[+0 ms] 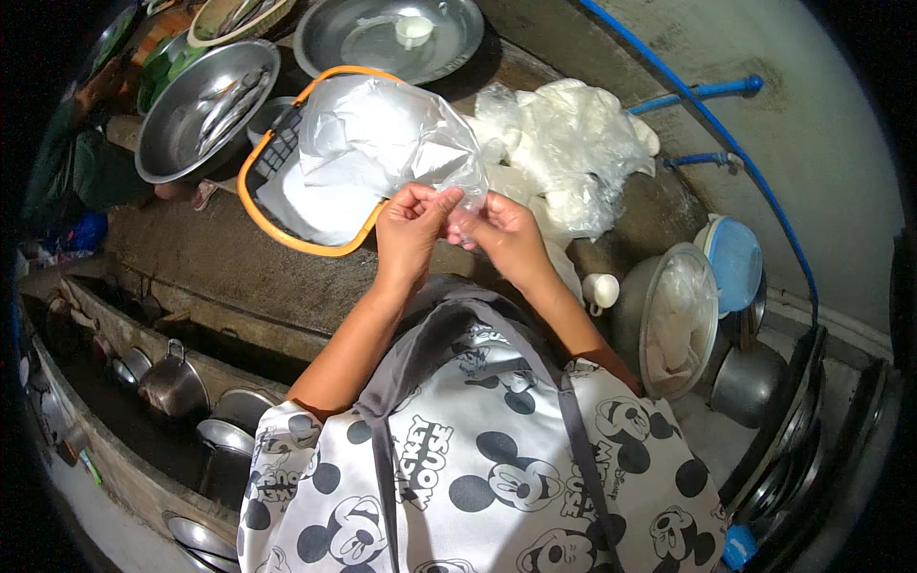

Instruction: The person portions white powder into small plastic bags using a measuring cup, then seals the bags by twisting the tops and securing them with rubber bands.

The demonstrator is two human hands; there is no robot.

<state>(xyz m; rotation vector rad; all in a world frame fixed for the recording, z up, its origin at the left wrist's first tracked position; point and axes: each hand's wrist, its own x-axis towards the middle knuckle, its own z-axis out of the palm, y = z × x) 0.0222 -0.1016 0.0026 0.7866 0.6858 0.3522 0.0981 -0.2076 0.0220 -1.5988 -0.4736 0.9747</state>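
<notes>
A clear plastic bag [448,154] is pinched between the fingers of my left hand [412,229] and my right hand [505,236], which are close together in front of me. The bag spreads away from my fingers over an orange-rimmed plastic basket [256,218]. White material, partly covered by plastic, fills much of the basket; I cannot tell what it is. Just right of my hands lies a heap of clear plastic bags [573,157] with whitish contents. A small white cup [600,290] rests beyond my right forearm.
A metal basin [168,136] with fish stands at the upper left, near a person in dark clothing [107,168]. Behind the basket is a wide metal basin [322,36] holding a white cup. Pots [174,387] sit in a trough at lower left. Another basin [634,322] leans right, below blue pipes [716,129].
</notes>
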